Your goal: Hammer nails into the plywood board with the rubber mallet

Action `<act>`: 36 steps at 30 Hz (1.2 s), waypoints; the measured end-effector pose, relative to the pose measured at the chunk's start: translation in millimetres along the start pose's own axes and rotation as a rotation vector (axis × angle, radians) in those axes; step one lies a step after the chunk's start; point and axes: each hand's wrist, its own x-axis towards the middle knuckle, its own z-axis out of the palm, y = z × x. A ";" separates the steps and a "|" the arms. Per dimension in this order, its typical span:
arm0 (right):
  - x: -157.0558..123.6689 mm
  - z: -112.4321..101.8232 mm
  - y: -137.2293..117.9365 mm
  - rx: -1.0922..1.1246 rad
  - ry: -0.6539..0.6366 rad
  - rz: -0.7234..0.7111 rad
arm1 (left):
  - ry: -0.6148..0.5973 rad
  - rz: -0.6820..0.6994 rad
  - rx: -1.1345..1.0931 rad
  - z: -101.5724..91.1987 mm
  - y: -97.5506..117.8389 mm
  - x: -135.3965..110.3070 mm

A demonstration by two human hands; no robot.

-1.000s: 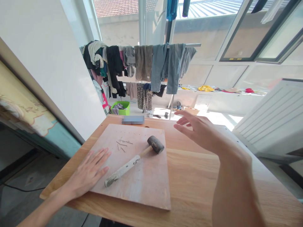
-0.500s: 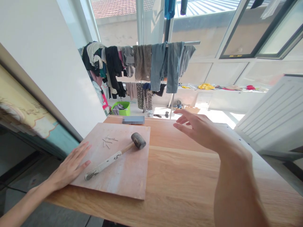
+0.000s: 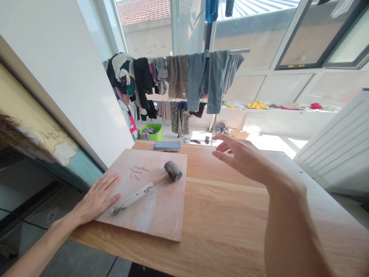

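Observation:
My left hand lies flat on the left edge of a square wooden board, fingers stretched out, holding nothing. On that board rests a mallet with a dark head and a wooden handle partly covered in white, its handle end close to my left thumb. Several nails lie loosely scattered beyond the handle, and a row of small dots marks the board's far part. Above the table, right of the board, hovers my right hand, fingers apart and nothing in it.
The board lies on a wooden table. A blurred grey-blue item sits at the table's far edge. Behind stand a drying rack with clothes and a green basket. A white wall panel rises at left, a white slatted panel at right.
The view has shifted slightly, so the board, mallet and left hand appear a little further right. Both hands keep their poses, and the mallet and nails stay in place on the board.

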 end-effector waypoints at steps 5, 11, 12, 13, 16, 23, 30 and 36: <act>0.6 0.0 0.3 0.000 0.001 -0.003 | 0.026 -0.002 0.005 4.1 14.2 0.4; 3.4 1.2 -0.9 -0.028 0.025 -0.004 | 0.047 0.051 -0.013 1.7 53.5 7.7; 4.2 1.7 -1.3 -0.040 0.034 0.000 | 0.052 0.053 -0.014 1.4 61.3 9.5; 5.0 2.2 -2.0 -0.049 0.041 0.003 | 0.059 0.055 -0.015 1.3 69.2 11.2; 6.1 3.5 -5.7 -0.053 0.054 0.000 | 0.089 0.058 -0.017 2.8 93.2 14.8; 2.6 3.0 -18.4 -0.111 0.106 0.020 | 0.118 0.015 -0.055 6.5 141.3 20.2; 2.1 4.0 -31.5 -0.107 0.105 -0.021 | 0.165 0.039 -0.074 4.7 168.1 26.1; 3.8 7.2 -34.1 -0.117 0.089 -0.014 | 0.119 0.028 -0.080 0.6 193.8 31.9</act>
